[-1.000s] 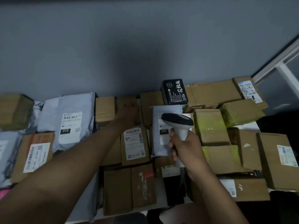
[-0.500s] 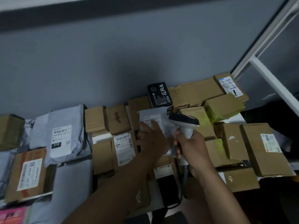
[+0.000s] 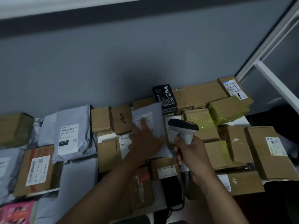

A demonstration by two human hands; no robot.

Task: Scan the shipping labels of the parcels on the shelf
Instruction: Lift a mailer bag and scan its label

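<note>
We had our left hand (image 3: 144, 139) laid flat on a grey mailer (image 3: 148, 120) in the middle of the shelf, fingers straight, the forefinger resting on its white shipping label (image 3: 145, 120); nothing was gripped there, only pressed. Our right hand (image 3: 191, 152) was curled tight round the white handle of the barcode scanner (image 3: 184, 128), whose dark head stood just right of the mailer and pointed left and far, toward it. The scanner's cable (image 3: 181, 202) trailed down near us.

The mailer lay tilted over cardboard boxes, its far edge against a black box (image 3: 164, 98) with white characters. Left of it stood two small brown boxes (image 3: 111, 118) side by side, and farther left a larger grey bag (image 3: 71, 135) with a label marked 010. At the near left sat a brown parcel (image 3: 37, 168) with a barcode label. To the right were boxes wrapped in yellow tape (image 3: 226, 110), and a long carton (image 3: 270, 151) with its own label at the right end. A grey wall (image 3: 129, 62) rose behind the shelf.
</note>
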